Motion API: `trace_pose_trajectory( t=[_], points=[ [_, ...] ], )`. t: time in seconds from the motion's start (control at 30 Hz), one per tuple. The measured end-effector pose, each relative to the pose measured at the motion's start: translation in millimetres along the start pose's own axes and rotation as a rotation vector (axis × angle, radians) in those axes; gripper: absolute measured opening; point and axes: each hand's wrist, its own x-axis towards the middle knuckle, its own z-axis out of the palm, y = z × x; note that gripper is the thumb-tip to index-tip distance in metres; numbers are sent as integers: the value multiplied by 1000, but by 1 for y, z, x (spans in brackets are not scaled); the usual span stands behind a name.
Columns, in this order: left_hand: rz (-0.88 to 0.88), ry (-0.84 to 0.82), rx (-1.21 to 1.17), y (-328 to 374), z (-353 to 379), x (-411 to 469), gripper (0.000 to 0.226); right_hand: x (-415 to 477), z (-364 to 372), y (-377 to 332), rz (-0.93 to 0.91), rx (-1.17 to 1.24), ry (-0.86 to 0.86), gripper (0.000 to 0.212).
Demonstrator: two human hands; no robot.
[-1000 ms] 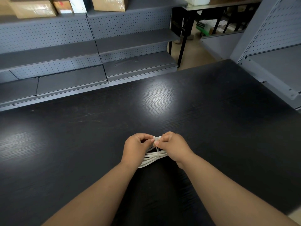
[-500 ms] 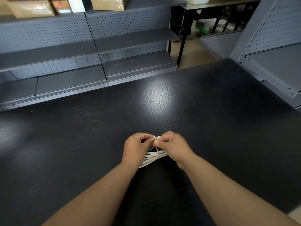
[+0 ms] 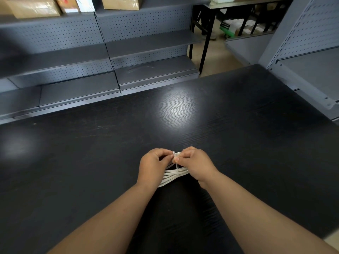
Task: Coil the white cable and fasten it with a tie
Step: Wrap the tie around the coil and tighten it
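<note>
The only containers in sight were the cardboard boxes point(image 3: 33, 8) on the top level of the grey shelves point(image 3: 146, 41) across from me; their flaps were closed, so I could not tell what they held.

The white cable point(image 3: 171, 176) lay low over the near middle of the tabletop point(image 3: 91, 162), between my two hands; whether it rested on the surface I could not tell. It was gathered into a flattened bundle of several parallel strands. Its long axis ran roughly left to right, slanting from near-left toward far-right, with each end hidden under a hand.

The tie point(image 3: 177, 168) crossed the strands at right angles as a thin white band, and its short stub stood up at the top of the bundle.

My left hand point(image 3: 153, 165) had its fingers curled around the left end of the cable, fingertips close against the stub. My right hand point(image 3: 194, 165) pinched the tie between thumb and forefinger, the other fingers folded over the right end of the bundle. The two hands nearly touched.

The cable looked smooth and round. The tabletop was black with a fine wood grain and two pale glare patches. The shelf backs were perforated metal
</note>
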Motion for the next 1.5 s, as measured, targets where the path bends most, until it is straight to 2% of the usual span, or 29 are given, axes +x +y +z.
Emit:
trace_pose_trajectory(
  t=[0.2,0.53,0.73,1.07,1.5],
  points=[
    [90,0,59,-3,0,-3,13,1,1,0,20,46,16,19],
    [57,-27,18,1,1,6,19,-1,-2,2,29,76,6,22],
    [31,-34,-135,0,4,5,18,-6,3,5,-37,47,66,16],
    [9,-26,-201,-1,5,8,19,-16,11,1,-123,-65,210,13],
    [7,-29,-148,-2,2,9,16,-8,8,-11,56,15,131,14]
  ],
)
